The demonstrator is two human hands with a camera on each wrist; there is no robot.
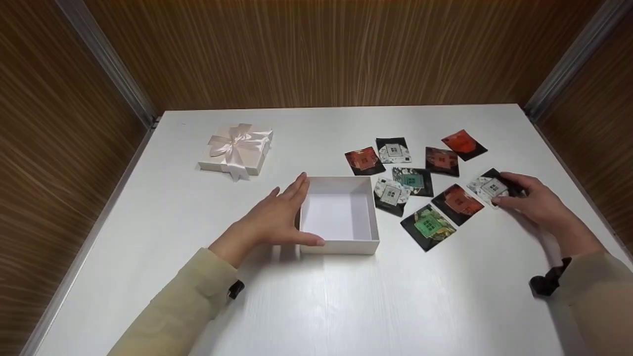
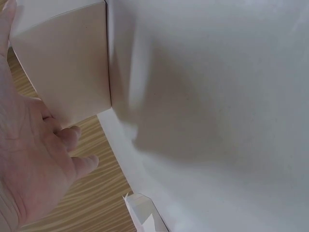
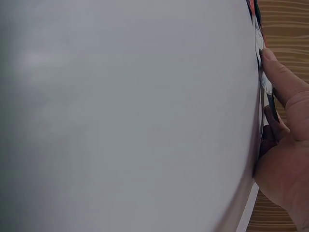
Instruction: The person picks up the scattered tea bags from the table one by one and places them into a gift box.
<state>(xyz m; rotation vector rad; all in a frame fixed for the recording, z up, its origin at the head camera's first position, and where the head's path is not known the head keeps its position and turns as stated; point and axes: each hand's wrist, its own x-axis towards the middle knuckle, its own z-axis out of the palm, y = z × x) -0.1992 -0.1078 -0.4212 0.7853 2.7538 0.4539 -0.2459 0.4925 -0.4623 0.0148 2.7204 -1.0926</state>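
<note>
An open white box (image 1: 339,248) is being steadied near the middle of the white tabletop (image 1: 316,311), its bare inner floor being shown to the head camera. Its left side is being touched by the left hand (image 1: 274,215), which is being kept wide, with thumb and straight fingers spread apart: the thumb is being laid against the near wall, and the fingers are being stretched along the left side toward the far corner.

Well off to the right, a black-and-white packet (image 1: 487,185) is being pinched by its edges between the thumb and fingers of the right hand (image 1: 531,200), which is being held only partly open; whether the packet is being lifted clear of the surface cannot be told.

Between box and right hand, eight more packets are being spread in a loose cluster. A green packet (image 1: 428,226) is being shown nearest, with a red packet (image 1: 457,204) just beside it. Another black-and-white packet (image 1: 391,196) is being seen close to the box's right wall. To the far left, a pink lid (image 1: 222,163) is being topped by a satin bow (image 1: 236,144).
</note>
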